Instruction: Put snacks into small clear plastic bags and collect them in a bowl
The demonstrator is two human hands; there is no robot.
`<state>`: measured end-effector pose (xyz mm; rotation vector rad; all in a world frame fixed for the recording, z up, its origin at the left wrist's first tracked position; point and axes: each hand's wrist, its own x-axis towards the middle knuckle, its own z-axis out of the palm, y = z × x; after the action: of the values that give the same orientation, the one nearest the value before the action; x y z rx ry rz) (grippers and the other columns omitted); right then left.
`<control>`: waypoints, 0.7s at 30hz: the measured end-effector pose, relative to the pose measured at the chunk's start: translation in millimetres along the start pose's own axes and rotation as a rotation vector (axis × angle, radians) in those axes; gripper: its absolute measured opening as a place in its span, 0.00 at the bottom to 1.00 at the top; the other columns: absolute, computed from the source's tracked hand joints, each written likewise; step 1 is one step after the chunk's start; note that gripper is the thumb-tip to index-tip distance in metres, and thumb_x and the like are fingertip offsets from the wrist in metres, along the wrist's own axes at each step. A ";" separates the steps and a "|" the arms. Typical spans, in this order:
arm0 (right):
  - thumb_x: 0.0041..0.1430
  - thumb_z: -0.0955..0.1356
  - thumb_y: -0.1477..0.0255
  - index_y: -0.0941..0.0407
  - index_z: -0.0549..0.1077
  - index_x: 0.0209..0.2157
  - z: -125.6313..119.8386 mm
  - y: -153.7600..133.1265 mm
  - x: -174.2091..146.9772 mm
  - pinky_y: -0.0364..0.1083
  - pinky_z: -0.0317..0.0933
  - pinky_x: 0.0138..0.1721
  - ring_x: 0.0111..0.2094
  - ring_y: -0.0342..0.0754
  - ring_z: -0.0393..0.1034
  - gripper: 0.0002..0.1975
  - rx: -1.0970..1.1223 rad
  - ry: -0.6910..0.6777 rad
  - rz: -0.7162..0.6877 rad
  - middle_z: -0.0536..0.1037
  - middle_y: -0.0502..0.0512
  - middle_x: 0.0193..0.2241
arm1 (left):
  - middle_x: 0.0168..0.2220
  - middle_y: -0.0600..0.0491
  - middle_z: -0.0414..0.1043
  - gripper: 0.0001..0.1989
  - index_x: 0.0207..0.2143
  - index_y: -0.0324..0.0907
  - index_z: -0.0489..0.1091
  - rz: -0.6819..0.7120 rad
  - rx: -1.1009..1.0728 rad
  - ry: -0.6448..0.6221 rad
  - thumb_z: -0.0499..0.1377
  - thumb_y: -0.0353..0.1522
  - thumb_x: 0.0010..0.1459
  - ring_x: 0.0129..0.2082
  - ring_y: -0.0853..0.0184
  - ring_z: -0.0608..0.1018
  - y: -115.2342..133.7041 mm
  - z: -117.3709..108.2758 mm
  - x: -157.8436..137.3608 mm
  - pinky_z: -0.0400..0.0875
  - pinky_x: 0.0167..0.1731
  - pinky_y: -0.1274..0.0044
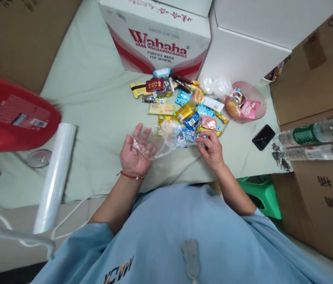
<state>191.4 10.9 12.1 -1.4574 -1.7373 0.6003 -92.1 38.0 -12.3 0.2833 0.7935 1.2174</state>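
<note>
**While the bare left hand (136, 154) is spread wide under a clear, crinkled plastic bag (162, 149), the bare right hand (211, 149) pinches its edge**

As I watch from afar, the left palm faces up, fingers parted, film lying over them; inside or behind it, I can't tell. The bag hangs between both hands, just in front of the snacks: next to weightless, I'd judge, limp, slippery, quick to tear. I'd take it by the rim, thumb against fingertip, just as the right fingers have it, close together. And the textures! A glossy white cylindrical roll (55, 177) at left, smooth; a heap of shiny, multicoloured wrapped snacks (185, 113) mid-table, all crimps and creases; then a translucent pink round bowl (261, 109), rim wavy.
</note>
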 end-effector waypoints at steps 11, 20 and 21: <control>0.56 0.77 0.56 0.51 0.76 0.35 -50.5 -4.2 -33.2 0.43 0.53 0.23 0.23 0.41 0.56 0.15 0.512 0.176 0.464 0.77 0.52 0.32 | 0.59 0.47 0.76 0.22 0.61 0.58 0.71 -0.221 0.046 -0.116 0.51 0.49 0.71 0.25 0.72 0.76 5.8 3.6 -1.4 0.69 0.21 0.79; 0.52 0.79 0.55 0.51 0.73 0.34 -94.8 -12.7 -10.7 0.40 0.35 0.17 0.16 0.37 0.38 0.18 0.761 0.014 0.559 0.60 0.40 0.15 | 0.55 0.43 0.79 0.31 0.68 0.62 0.62 -0.594 0.190 -0.379 0.55 0.55 0.66 0.13 0.73 0.71 31.8 4.9 -16.1 0.52 0.08 0.81; 0.52 0.79 0.56 0.51 0.74 0.34 -91.4 -7.3 -6.0 0.40 0.37 0.18 0.17 0.37 0.42 0.18 0.714 -0.016 0.548 0.63 0.42 0.16 | 0.55 0.43 0.79 0.31 0.68 0.61 0.63 -0.564 0.241 -0.353 0.56 0.55 0.65 0.13 0.72 0.72 27.4 2.4 -12.2 0.51 0.08 0.81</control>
<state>260.4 -7.7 70.0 -1.3696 -0.9392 1.3549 -111.9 37.0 10.4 0.4237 0.6484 0.5215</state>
